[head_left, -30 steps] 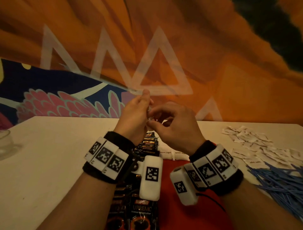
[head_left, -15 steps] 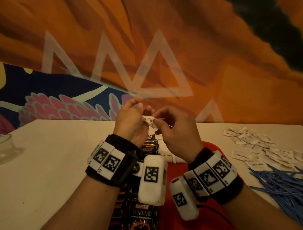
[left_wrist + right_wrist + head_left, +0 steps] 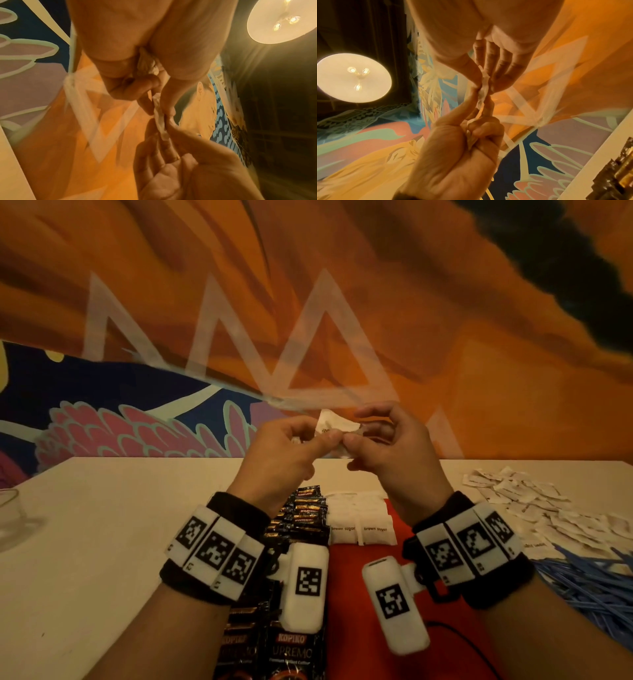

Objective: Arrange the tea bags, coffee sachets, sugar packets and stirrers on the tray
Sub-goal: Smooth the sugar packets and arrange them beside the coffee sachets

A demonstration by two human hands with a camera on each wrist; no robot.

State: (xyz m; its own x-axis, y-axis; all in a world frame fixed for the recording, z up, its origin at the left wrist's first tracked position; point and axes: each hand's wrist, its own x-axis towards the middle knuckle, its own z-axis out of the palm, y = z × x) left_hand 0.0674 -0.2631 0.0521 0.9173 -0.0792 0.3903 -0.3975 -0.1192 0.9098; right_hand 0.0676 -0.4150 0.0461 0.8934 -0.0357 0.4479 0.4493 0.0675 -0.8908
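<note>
A small white paper sugar packet (image 3: 337, 429) is pinched at its edges by the left hand (image 3: 281, 453) and right hand (image 3: 394, 446), raised above the red tray (image 3: 356, 583), presumably to be straightened before placement beside the 2 brown-sugar packets (image 3: 359, 530).

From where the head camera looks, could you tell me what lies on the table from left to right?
Glass → black coffee sachets → brown sugar packets on the red tray → loose white packets → blue stirrers.
</note>
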